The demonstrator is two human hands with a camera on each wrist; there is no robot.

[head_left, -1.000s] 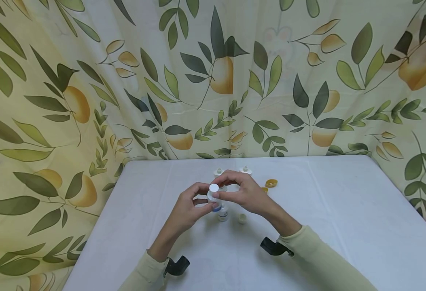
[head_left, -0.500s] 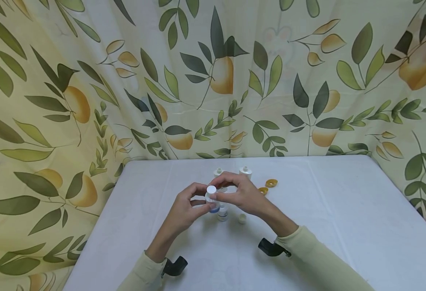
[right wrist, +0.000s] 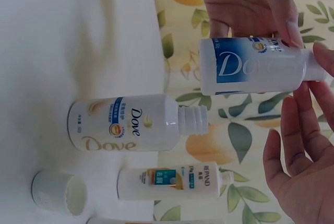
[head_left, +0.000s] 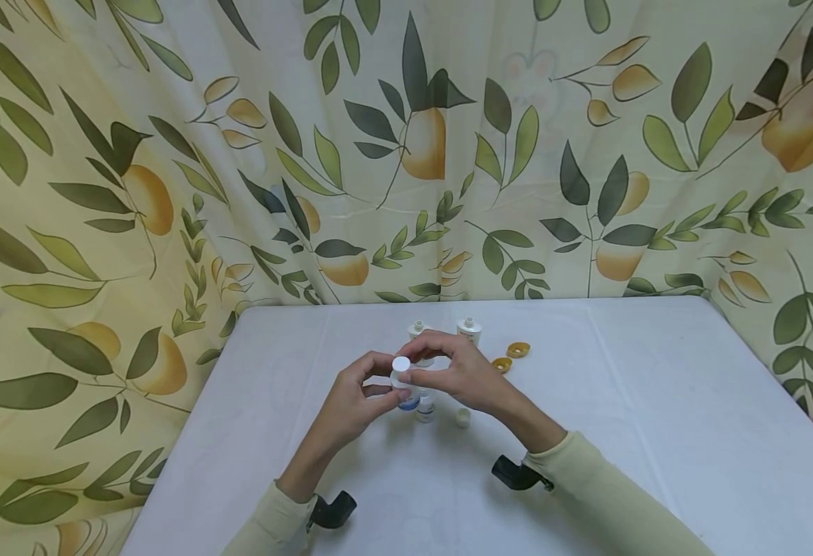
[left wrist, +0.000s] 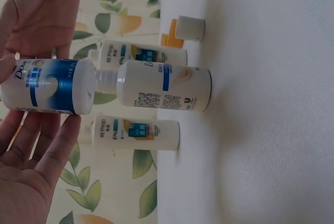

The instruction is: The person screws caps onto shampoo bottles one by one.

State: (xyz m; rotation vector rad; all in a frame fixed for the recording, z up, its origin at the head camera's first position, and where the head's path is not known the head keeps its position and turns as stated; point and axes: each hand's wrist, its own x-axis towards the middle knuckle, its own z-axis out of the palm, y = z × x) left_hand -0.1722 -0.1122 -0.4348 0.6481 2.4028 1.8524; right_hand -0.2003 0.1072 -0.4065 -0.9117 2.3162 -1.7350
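Gripping a blue-and-white Dove bottle (right wrist: 248,70) with half-curled fingers of the left hand (head_left: 350,398); pinching its white cap (head_left: 401,363) with the right hand (head_left: 467,376). Held upright above the table (head_left: 621,463), near an uncapped Dove bottle (right wrist: 130,122).

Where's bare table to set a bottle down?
Bare: white table right of the yellow caps, left of the left hand, and between the wrist cameras. Crowded mid-table: standing Dove bottle, white cap, REPAND bottles, and held Dove bottle raised nearby.
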